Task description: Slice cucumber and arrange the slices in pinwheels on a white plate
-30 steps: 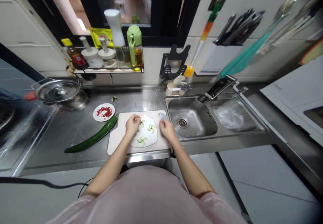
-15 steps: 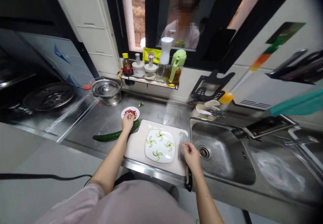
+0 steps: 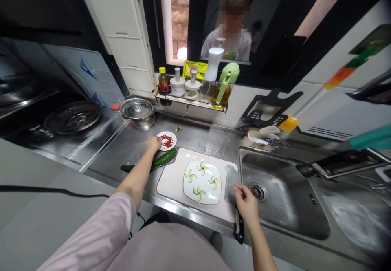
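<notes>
My left hand (image 3: 153, 144) is at the left rim of a small white dish (image 3: 174, 146) of chopped red bits (image 3: 166, 141), fingers curled; what they hold, if anything, is hidden. Under my left forearm lies a long green cucumber (image 3: 165, 158). My right hand (image 3: 247, 205) is closed in a pinch over a cleaver (image 3: 231, 182), its black handle past the counter edge. Whatever is in that pinch is too small to make out. Between my hands, a white square plate (image 3: 202, 183) with several pinwheels of pale green slices (image 3: 199, 193) rests on a cutting board (image 3: 171, 177).
Right of the board is a steel sink (image 3: 284, 201). A lidded steel pot (image 3: 142, 116) stands at the back left, beside a stove burner (image 3: 73, 117). Seasoning jars (image 3: 192, 89) and an oil bottle (image 3: 225, 87) line a wall shelf. Green scraps (image 3: 177, 129) lie behind the dish.
My left hand has moved from over the red bits to the dish's left rim. My right hand stays by the cleaver. The whole view has shifted slightly.
</notes>
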`<state>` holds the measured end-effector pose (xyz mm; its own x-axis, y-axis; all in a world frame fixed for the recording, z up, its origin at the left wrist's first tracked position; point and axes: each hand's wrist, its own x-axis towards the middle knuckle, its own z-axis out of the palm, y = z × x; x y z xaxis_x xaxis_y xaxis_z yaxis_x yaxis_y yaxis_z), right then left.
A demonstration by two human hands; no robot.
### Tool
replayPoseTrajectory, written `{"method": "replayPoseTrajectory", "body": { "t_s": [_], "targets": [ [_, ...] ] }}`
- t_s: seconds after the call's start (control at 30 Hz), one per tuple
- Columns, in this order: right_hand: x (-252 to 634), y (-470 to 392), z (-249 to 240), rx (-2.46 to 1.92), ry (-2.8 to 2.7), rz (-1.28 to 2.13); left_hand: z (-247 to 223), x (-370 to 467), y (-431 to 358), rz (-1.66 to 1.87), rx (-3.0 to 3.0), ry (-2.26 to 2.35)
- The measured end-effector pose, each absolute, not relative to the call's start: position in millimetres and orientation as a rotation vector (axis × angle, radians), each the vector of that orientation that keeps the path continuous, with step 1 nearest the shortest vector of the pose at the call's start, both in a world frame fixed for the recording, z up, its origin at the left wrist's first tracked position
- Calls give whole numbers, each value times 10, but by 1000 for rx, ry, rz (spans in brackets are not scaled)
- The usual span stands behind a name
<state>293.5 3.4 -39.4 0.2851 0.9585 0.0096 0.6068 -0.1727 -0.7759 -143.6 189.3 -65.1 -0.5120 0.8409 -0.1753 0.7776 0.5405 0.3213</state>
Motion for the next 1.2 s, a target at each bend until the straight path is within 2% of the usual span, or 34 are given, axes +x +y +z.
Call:
{"method": "replayPoseTrajectory", "body": {
  "t_s": [0.33, 0.5, 0.67, 0.83, 0.93, 1.07, 1.2],
  "targets": [
    [2966, -46, -418, -1933, -1403, 644, -795, -1376, 2052, 262, 1352, 2442],
    [2978, -96, -443, -1936, -1390, 641, -758, -1335, 2049, 468, 1271, 2431],
    [2941, -101, -439, -1906, -1397, 645, -637, -1149, 1954, 821, 1164, 2325],
    [2787, 2, -306, -1825, -1436, 677, -483, -716, 1778, 1117, 1074, 2042],
    [2652, 115, -156, -1756, -1492, 675, -334, -444, 1604, 1407, 893, 1570],
    [2430, 257, 121, -1625, -1612, 685, -74, -138, 1286, 1418, 878, 1204],
    [2199, 314, 407, -1458, -1728, 632, 158, 105, 908, 1323, 974, 1097]
  ]
}}
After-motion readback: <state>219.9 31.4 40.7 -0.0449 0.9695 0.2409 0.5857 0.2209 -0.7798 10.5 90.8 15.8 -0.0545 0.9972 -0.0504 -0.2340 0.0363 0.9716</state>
